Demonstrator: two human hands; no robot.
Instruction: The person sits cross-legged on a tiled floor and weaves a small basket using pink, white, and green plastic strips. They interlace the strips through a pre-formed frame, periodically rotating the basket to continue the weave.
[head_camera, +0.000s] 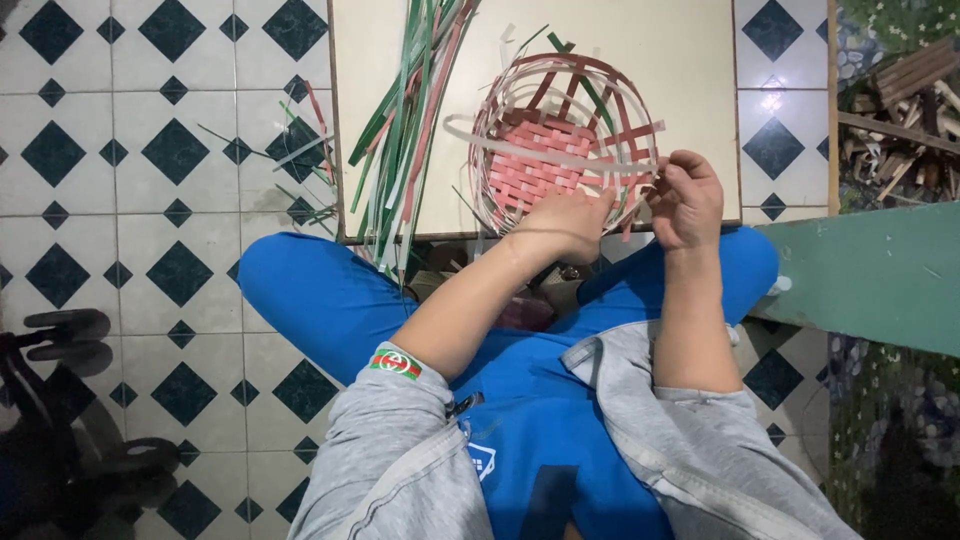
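A half-woven basket (560, 140) sits on the near edge of a pale square surface (690, 60), just ahead of both hands. Its base is a tight checker weave of red and pink flat strips, squarish in outline. From that base the uprights rise and curve outward, mostly dark red and pink with a green one or two among them. Rows of pale, whitish strip run round them to form a low, open wall. The wall is loose and uneven. Several strip ends stick out past the rim, one long pale end pointing away to the left of the left hand's grip.

The left hand (565, 225) rests on the basket's near rim, fingers curled over the weave; its grip presses on the wall, though what exactly it pinches is hidden. The right hand (688, 200) is at the basket's right side, touching the wall. Its grip is closed, fingertips pinching a pale strip end at the rim.

To the left of the left grip, well apart, lies a loose bundle of spare strips (405, 120). They are green, white and red, and spill off the surface's edge toward the tiled floor (150, 200).
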